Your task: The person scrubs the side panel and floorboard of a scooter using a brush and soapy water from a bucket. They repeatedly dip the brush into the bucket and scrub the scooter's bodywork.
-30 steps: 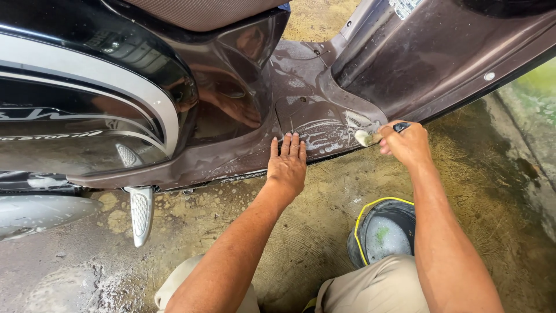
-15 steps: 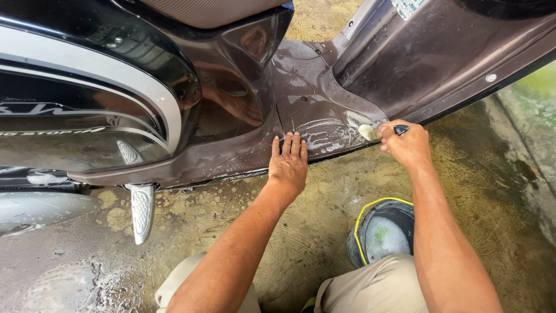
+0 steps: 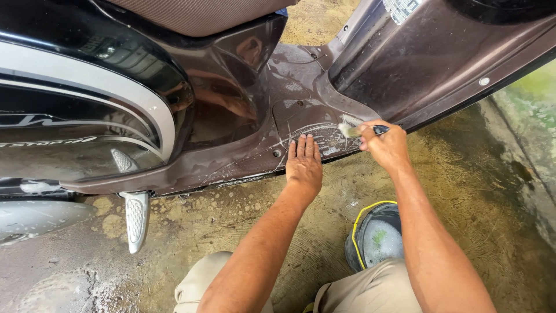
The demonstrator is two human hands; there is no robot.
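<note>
Both bare forearms reach forward and away from the body, with the knees in tan trousers bent below them. The left hand lies flat, palm down, its fingers straight, close together and pointing away, the thumb tucked alongside. The right hand sits just to the right of those fingers and slightly beyond them, curled into a closed grip, knuckles up, wrist bent a little, its thumb and fingers pointing left.
</note>
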